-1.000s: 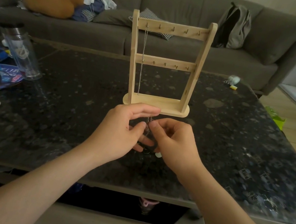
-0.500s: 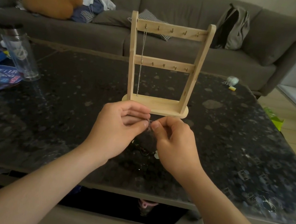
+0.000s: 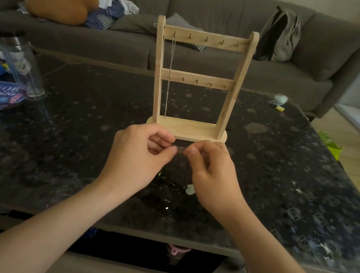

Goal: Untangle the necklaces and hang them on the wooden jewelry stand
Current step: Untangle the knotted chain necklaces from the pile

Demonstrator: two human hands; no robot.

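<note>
Lifted since a second ago, our left hand [image 3: 138, 153] and right hand [image 3: 211, 172] each pinch a thin chain [image 3: 179, 147] stretched between them, at 6 o'clock of the wooden stand [image 3: 240, 75]. Open table [image 3: 285, 176] lies at 3 o'clock; the tangle [image 3: 171, 183] rests below our hands.

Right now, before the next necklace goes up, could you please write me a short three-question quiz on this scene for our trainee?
1. True or false: a silver chain already hangs from the leftmost top hook of the pale wooden jewelry stand.
2. What pinches the thin chain section above the dark speckled table? A) the left hand alone B) the right hand alone C) both hands
3. Fill in: the dark tangle with a pale pendant lies on the table ____ the two wrists.

Key: 1 true; 2 C; 3 between.
</note>
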